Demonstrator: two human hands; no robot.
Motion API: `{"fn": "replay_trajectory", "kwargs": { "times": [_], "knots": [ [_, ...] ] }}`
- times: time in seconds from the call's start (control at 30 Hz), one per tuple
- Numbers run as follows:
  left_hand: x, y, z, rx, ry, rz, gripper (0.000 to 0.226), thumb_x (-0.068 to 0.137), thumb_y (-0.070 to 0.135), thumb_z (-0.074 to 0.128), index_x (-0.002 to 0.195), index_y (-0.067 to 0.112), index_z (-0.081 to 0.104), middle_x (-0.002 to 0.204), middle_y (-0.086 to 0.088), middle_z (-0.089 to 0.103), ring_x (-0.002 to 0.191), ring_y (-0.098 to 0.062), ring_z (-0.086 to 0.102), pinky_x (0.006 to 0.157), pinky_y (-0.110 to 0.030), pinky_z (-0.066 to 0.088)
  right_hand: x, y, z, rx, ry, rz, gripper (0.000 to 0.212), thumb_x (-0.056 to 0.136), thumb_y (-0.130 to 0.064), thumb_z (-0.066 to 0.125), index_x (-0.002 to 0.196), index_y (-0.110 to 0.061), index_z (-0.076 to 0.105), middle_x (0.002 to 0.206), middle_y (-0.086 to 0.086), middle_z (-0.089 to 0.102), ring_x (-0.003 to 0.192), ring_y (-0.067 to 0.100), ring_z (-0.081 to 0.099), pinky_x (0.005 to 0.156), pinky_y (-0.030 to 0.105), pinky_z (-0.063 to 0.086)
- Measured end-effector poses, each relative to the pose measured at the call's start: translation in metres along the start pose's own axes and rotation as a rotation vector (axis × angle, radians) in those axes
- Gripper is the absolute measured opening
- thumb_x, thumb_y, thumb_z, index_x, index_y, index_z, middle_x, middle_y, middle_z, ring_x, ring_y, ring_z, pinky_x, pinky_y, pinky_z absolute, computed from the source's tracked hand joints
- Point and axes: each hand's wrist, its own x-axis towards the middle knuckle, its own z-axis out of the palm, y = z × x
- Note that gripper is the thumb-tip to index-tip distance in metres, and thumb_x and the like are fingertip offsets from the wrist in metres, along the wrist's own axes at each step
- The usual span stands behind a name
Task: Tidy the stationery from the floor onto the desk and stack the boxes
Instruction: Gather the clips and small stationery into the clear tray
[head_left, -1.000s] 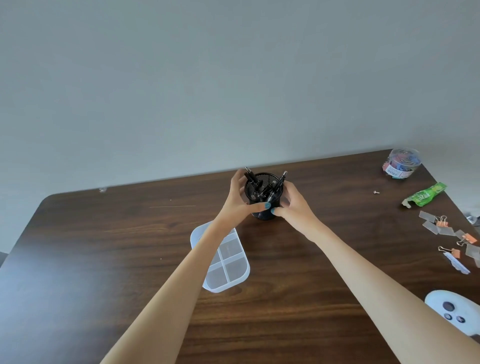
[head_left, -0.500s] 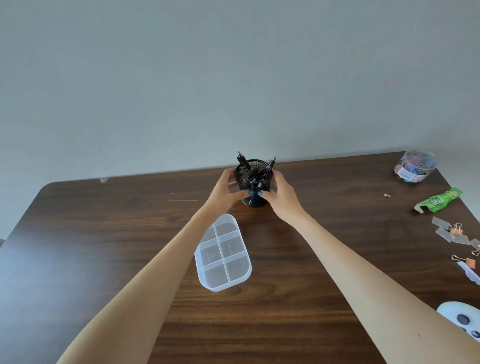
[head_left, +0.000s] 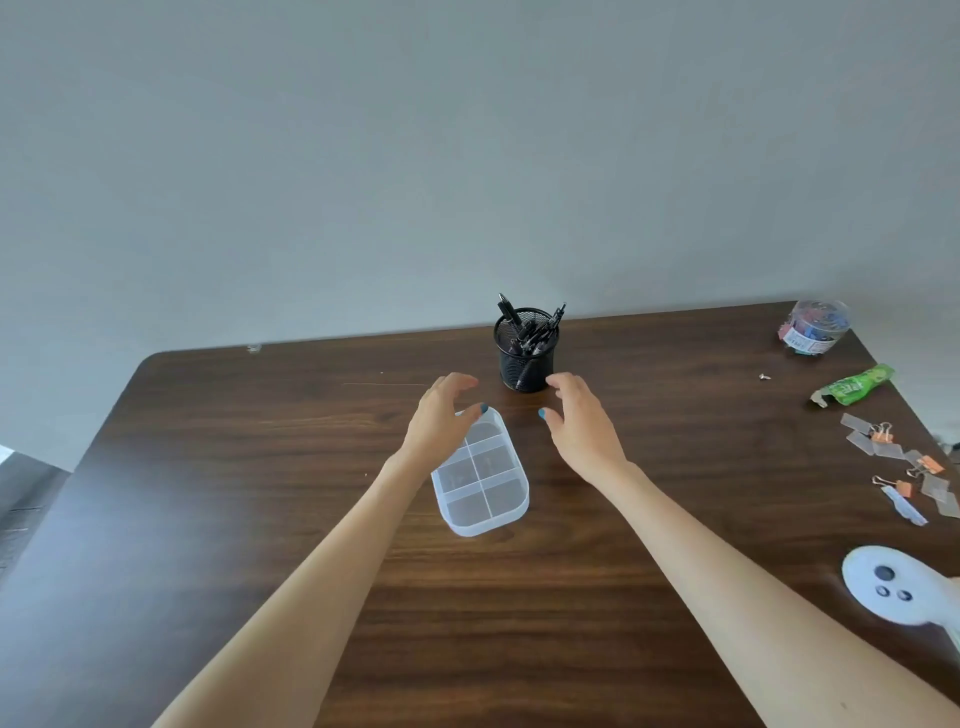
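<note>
**Pen pot stands free at the far edge of the bench**

A black mesh pen pot full of pens stands upright near the far edge of the brown bench. Left hand and right hand hover just short of it, fingers spread, gripping nothing. A clear divided box lies partly under the left hand.

black mesh pen cup on the dark wood-grain desk; clear white divided box near it; green wrapper way right of the cup
</note>
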Motion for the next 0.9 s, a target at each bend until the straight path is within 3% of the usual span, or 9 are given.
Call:
{"fn": "replay_trajectory", "kwargs": {
  "times": [0.17, 0.3, 0.57, 0.9],
  "knots": [
    [-0.077, -0.004, -0.034, 0.345, 0.025, 0.106, 0.033, 0.096, 0.028, 0.050, 0.129, 0.024, 0.053, 0.131, 0.004, 0.054, 0.117, -0.021, 0.049, 0.098, -0.038, 0.040, -0.074, -0.050, 0.005, -0.300, -0.066, -0.125, 0.032, 0.096, -0.015, 0.052, 0.128, -0.014, 0.047, 0.129, 0.001, 0.050, 0.104, 0.018, 0.057, 0.076, 0.031, 0.052],
    [-0.158, -0.017, -0.062, 0.407, 0.024, 0.130, 0.035, 0.096, 0.026, 0.047, 0.129, 0.023, 0.053, 0.132, 0.003, 0.053, 0.121, -0.022, 0.047, 0.100, -0.037, 0.035, -0.151, -0.099, 0.021, -0.473, -0.095, -0.197, 0.030, 0.097, -0.015, 0.049, 0.126, -0.011, 0.048, 0.122, 0.003, 0.052, 0.095, 0.022, 0.057, 0.071, 0.028, 0.041],
    [-0.358, -0.091, -0.109, 0.427, -0.090, 0.125, 0.033, 0.096, 0.027, 0.047, 0.128, 0.022, 0.053, 0.133, 0.001, 0.052, 0.123, -0.022, 0.046, 0.099, -0.037, 0.034, -0.335, -0.181, 0.086, -0.489, -0.047, -0.160, 0.028, 0.095, -0.019, 0.051, 0.122, -0.010, 0.052, 0.120, 0.004, 0.053, 0.108, 0.024, 0.055, 0.086, 0.035, 0.045],
    [-0.546, -0.172, -0.133, 0.423, -0.255, 0.065, 0.035, 0.099, 0.030, 0.046, 0.132, 0.022, 0.052, 0.137, -0.003, 0.050, 0.128, -0.026, 0.044, 0.104, -0.042, 0.033, -0.519, -0.236, 0.162, -0.508, -0.141, -0.051, 0.024, 0.097, -0.014, 0.049, 0.120, -0.008, 0.052, 0.124, 0.007, 0.053, 0.102, 0.026, 0.058, 0.072, 0.032, 0.042]
  ]
}}
